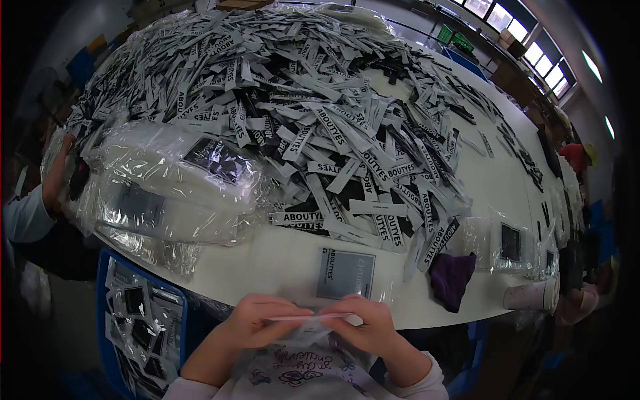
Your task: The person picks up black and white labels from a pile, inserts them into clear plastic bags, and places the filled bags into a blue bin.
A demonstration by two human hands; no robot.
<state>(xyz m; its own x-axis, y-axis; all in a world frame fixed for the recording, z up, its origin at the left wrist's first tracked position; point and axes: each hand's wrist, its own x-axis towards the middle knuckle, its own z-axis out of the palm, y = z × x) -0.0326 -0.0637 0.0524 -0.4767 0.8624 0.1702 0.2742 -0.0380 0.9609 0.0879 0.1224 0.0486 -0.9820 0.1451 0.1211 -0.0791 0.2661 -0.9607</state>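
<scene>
My left hand and my right hand meet low in front of my body, fingers closed. Between them they pinch the edge of a clear plastic bag, seen nearly edge-on as a thin pale strip. Just beyond my fingers, a clear bag with a grey ABOUTYES panel lies flat at the table's near edge. Past it spreads a large heap of narrow white and black packets, many printed ABOUTYES.
Stacks of clear bags lie at left, more bags at right. A purple cloth and a tumbler sit near the right edge. A blue bin with bagged packets stands below left. Another person's arm reaches in at left.
</scene>
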